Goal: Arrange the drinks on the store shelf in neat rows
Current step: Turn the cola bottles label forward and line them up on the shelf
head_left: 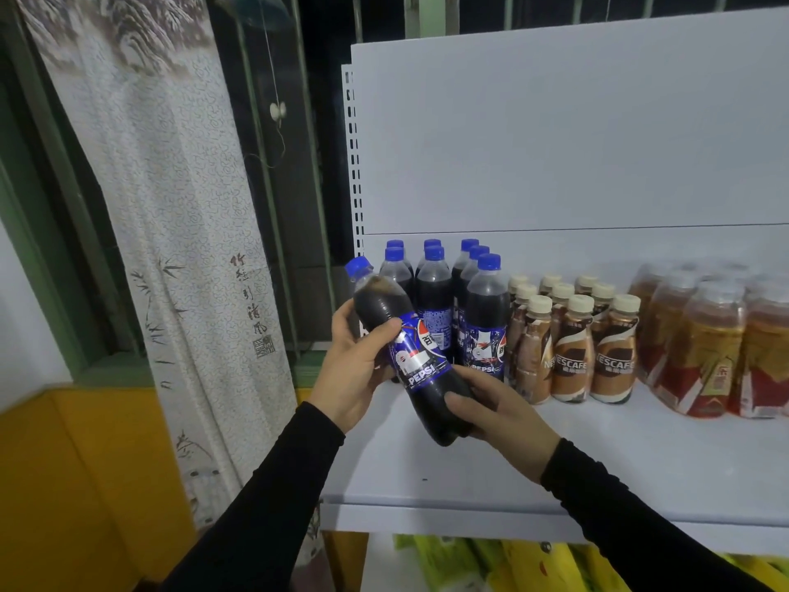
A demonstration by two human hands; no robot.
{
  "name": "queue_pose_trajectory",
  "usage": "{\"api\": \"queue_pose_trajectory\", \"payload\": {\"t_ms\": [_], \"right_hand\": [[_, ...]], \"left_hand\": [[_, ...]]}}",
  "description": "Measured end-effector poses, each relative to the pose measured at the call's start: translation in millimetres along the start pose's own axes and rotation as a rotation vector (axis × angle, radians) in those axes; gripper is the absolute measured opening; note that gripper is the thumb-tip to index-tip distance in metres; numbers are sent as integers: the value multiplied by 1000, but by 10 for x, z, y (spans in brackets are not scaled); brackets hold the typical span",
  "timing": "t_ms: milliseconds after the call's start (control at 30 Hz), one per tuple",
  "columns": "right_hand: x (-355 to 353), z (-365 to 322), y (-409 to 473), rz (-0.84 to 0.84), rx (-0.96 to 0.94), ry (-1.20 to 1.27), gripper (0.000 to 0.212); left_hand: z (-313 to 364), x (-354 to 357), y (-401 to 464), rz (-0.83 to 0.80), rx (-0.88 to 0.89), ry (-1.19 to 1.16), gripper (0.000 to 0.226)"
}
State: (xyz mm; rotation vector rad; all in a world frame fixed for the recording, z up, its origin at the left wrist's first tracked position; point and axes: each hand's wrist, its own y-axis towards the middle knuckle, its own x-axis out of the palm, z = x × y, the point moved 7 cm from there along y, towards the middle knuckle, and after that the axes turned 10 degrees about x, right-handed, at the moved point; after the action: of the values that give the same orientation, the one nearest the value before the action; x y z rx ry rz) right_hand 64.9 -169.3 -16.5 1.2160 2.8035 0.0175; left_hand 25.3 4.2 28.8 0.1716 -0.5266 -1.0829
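Observation:
A Pepsi bottle (420, 369) with a blue cap is tilted, cap up-left, over the left front of the white shelf (619, 463). My left hand (350, 369) grips its upper body, thumb across the front. My right hand (499, 416) holds its base from the right. Behind it stand several Pepsi bottles (486, 318) in rows at the shelf's left back. Right of them stand several Nescafe bottles (572, 348) with cream caps, in rows. Further right are several amber tea bottles (708, 343), blurred.
The shelf's white back panel (555, 143) rises behind the drinks, with a slotted upright (354, 164) at its left edge. A patterned curtain (170, 228) hangs to the left by a window. Yellow and green items (533, 566) lie below the shelf.

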Motion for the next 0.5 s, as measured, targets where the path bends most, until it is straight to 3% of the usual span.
{"api": "queue_pose_trajectory", "payload": {"t_ms": [100, 233, 500], "right_hand": [[36, 32, 6, -2, 3, -38, 37], [11, 16, 45, 64, -50, -237, 63], [-23, -62, 23, 57, -93, -75, 44]], "left_hand": [[-7, -12, -2, 15, 20, 30, 61], [8, -14, -8, 63, 54, 76, 65], [30, 83, -35, -45, 51, 132, 68]]}}
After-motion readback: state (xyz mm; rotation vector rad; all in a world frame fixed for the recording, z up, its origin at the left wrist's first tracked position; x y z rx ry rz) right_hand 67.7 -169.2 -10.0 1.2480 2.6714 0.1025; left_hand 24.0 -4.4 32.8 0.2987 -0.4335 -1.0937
